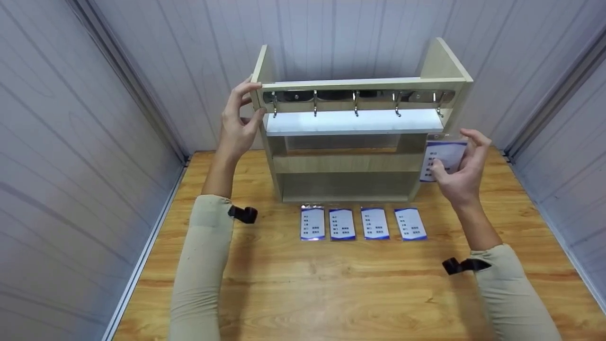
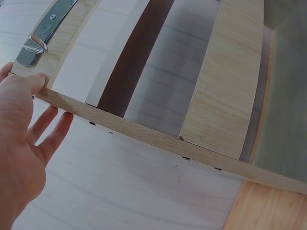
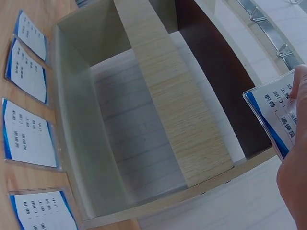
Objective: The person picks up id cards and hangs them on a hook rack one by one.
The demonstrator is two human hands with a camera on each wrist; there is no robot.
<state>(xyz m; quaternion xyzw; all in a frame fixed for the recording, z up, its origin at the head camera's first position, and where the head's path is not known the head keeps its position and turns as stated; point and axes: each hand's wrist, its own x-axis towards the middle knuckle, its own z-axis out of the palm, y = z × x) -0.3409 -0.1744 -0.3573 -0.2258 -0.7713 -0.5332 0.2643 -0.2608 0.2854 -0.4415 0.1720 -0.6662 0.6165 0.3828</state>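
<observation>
A light wooden shelf (image 1: 345,164) with a metal hook rail (image 1: 331,96) stands upright. My left hand (image 1: 239,124) grips its upper left side panel, and in the left wrist view the thumb lies on the front with fingers behind the panel edge (image 2: 144,136). On the other side, my right hand (image 1: 466,173) pinches a badge card (image 1: 445,154) in a clear sleeve, thumb across its printed face. This card overlaps the shelf's right side, below the rightmost hook (image 1: 438,105). Part of the card (image 3: 271,108) is covered by the fingers in the right wrist view.
Several similar badge cards (image 1: 375,223) lie in a row on the wooden tabletop (image 1: 331,293) before the shelf. A white board (image 1: 352,121) spans it under the hooks. Pale panel walls (image 1: 94,142) enclose the table's left, back and right.
</observation>
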